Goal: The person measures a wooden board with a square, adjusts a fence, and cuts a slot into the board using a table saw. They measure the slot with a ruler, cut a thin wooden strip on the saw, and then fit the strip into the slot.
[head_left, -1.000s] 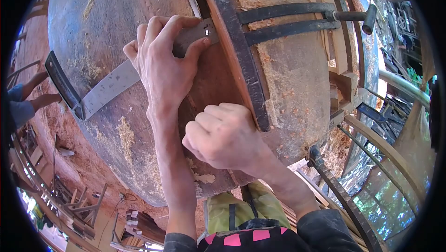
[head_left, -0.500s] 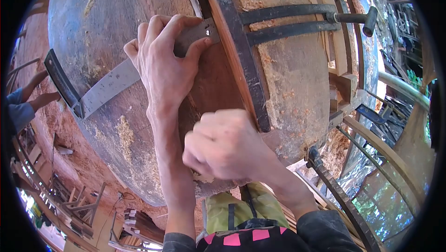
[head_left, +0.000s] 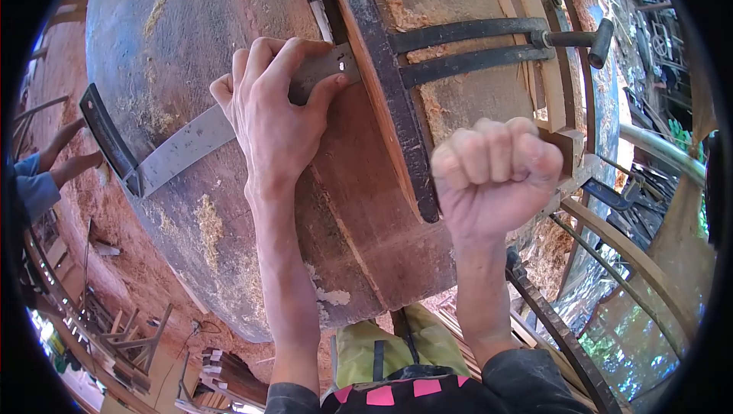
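Note:
My left hand [head_left: 279,112] grips the wide steel blade of a try square [head_left: 188,147]. Its fingers go over the far edge of the blade, with the thumb near the end that has a hole. The square's dark stock [head_left: 111,139] lies at the left edge of the wooden work surface [head_left: 221,223]. My right hand [head_left: 498,177] is raised as a tight fist, slightly blurred, with nothing showing in it. It is just right of the near end of a dark metal bar [head_left: 408,120], which runs along a reddish wood strip [head_left: 379,112].
A clamp [head_left: 473,32] with two curved dark arms and a T-handle [head_left: 602,43] extends right from the bar. Sawdust patches [head_left: 208,227] dot the wood. A person's legs [head_left: 65,154] show at far left. Long metal bars [head_left: 565,330] stand at lower right.
My right fist has moved right and up, from over the wood beside my left forearm to beyond the metal bar. My left hand keeps its hold on the try square.

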`<state>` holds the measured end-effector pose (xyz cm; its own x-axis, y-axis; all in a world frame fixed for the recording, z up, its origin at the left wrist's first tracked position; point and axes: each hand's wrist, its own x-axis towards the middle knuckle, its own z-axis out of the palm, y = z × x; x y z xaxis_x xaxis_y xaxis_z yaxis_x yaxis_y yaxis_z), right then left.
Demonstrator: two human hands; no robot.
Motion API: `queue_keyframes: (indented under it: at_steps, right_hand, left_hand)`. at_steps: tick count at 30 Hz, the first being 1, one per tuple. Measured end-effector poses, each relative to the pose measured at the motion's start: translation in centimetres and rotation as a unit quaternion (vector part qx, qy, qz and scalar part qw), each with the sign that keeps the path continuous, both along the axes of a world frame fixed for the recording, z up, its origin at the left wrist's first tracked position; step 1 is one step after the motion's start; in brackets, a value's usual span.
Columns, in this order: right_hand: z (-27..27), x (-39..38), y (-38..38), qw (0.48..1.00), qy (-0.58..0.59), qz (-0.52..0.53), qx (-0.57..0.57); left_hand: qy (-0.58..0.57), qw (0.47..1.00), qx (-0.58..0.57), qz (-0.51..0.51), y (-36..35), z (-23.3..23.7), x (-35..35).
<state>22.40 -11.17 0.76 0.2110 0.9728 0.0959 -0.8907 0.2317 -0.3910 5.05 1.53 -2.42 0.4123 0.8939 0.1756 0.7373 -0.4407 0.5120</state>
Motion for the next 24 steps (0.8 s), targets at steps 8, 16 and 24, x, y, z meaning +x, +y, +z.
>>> queue_keyframes:
  at_steps: [8,16,24]
  right_hand:
    - [0.0,-0.5,-0.1,0.999,0.033,0.002,-0.016]
    - [-0.1,0.1,0.0,0.999,0.041,-0.007,-0.034]
    - [8.4,10.4,0.5,0.308,-0.88,-0.287,-0.22]
  left_hand:
    - [-0.001,1.0,-0.006,0.0,0.0,0.0,-0.1]
    - [0.004,1.0,0.0,-0.004,-0.1,0.0,-0.1]
    - [-0.009,1.0,-0.003,-0.002,-0.1,0.2,-0.2]
